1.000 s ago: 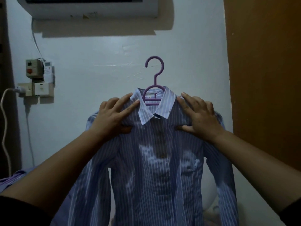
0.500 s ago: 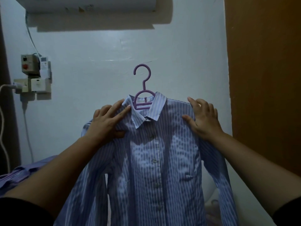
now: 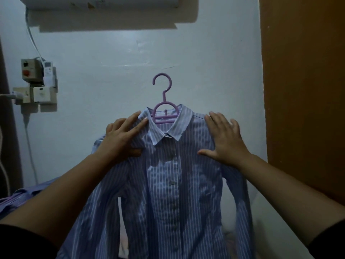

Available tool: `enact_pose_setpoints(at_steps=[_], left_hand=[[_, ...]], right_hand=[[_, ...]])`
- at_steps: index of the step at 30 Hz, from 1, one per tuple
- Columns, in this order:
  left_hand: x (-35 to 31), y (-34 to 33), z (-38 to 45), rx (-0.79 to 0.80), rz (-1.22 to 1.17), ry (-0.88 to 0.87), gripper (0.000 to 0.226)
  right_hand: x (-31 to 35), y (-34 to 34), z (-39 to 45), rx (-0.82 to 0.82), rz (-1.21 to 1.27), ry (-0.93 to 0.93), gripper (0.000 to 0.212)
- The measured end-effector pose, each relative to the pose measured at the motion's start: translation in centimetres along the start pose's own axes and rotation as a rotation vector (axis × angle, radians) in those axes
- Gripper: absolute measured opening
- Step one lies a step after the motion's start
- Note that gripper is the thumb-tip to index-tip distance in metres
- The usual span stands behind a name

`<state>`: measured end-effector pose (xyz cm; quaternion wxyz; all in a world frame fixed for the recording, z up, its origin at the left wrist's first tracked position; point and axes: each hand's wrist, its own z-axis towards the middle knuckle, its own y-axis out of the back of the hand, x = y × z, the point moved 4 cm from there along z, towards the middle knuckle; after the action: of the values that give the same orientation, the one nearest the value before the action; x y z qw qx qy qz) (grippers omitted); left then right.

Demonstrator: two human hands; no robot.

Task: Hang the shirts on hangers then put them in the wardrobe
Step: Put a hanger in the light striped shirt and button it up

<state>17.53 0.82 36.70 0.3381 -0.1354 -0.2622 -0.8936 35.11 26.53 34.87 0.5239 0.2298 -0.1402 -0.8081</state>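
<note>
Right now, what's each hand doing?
Left hand: grips the striped shirt at its shoulder.
Right hand: open, fingers flat on the shirt's other shoulder.

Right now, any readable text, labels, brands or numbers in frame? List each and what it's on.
None can be read.
Switch box on the wall: a red button, markings too small to read.
White remote beside it: display and print blurred.
Socket plates below: faint marks, illegible.
Air conditioner at the top: dark specks, no legible brand.
Striped shirt and purple hanger: no visible label.
</note>
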Motion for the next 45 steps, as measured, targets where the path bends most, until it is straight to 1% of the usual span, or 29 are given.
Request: enact_pose_setpoints(at_steps=[3,7,10,12,14,16,19,22,25,29,32,36,40,45], left_hand=[[-0.6,0.4,0.4,-0.014,0.033,-0.073,0.105],[0.4,0.7,0.0,0.000,0.089,-0.126,0.095],[1.3,0.9,-0.8,0.028,0.129,-0.161,0.095],[1.6,1.2,-1.3,0.059,0.123,-0.168,0.095],[1.7,1.5,-1.7,0.061,0.113,-0.141,0.094],[1.8,1.6,-2.2,0.062,0.129,-0.102,0.101],[2.7,1.4,-3.1,0.090,0.189,-0.052,0.107],[4.6,1.6,-4.6,0.155,0.227,0.033,0.111],[6.9,2.0,-6.7,0.234,0.275,0.139,0.113],[10.1,3.1,-10.0,0.350,0.323,0.278,0.102],[12.8,3.8,-13.2,0.366,0.366,0.307,0.103],[16.5,4.2,-18.1,0.409,0.424,0.412,0.101],[19.8,4.4,-22.6,0.494,0.481,0.625,0.094],[24.7,5.2,-29.3,0.575,0.554,0.920,0.088]], right_hand=[[0.7,-0.2,0.7,0.006,0.008,-0.009,0.112],[0.9,-0.3,0.8,-0.049,0.087,-0.017,0.107],[1.2,-0.7,1.2,0.016,0.176,-0.029,0.105],[1.5,-1.3,1.6,0.046,0.188,-0.050,0.104],[2.1,-2.3,2.1,0.083,0.167,-0.101,0.102],[3.1,-3.8,2.7,0.158,0.136,-0.159,0.101],[5.5,-6.1,3.7,0.242,0.132,-0.182,0.100],[8.3,-8.6,4.5,0.290,0.214,-0.180,0.099],[12.0,-10.9,5.7,0.302,0.324,-0.132,0.098],[17.5,-13.7,7.7,0.310,0.478,-0.059,0.092],[22.0,-15.7,9.4,0.326,0.535,0.000,0.090],[28.9,-18.5,11.1,0.400,0.569,0.036,0.085],[36.0,-21.2,11.2,0.530,0.625,0.076,0.078],[44.5,-23.2,10.8,0.667,0.730,0.183,0.077]])
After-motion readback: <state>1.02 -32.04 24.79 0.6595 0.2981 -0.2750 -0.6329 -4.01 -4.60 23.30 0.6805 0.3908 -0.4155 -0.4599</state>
